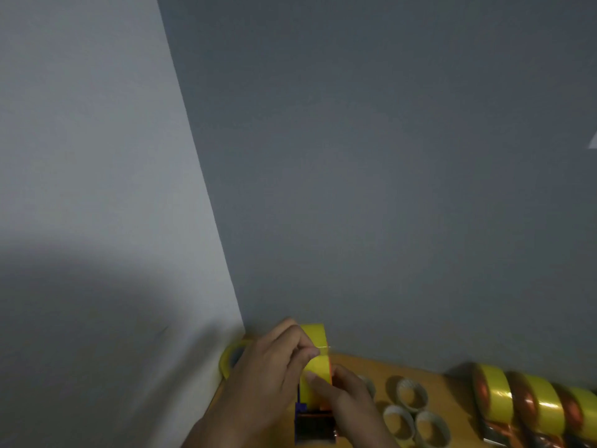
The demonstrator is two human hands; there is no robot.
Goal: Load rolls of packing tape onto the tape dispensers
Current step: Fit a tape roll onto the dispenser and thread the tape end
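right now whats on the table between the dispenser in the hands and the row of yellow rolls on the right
In the head view, a cluster of empty cardboard tape cores stands on the wooden table between the dispenser and the row of yellow rolls.

An orange-brown tabletop (371, 367) shows only in the lower right of the view, butting against the grey walls at a far left corner. At that corner a yellow tape roll (231, 358) sits on it, partly hidden. Near the middle, several empty cardboard cores (412, 396) stand clustered on end, openings up. To the right, a row of yellow tape rolls (529, 402) lies side by side, blurred, running off the right edge.
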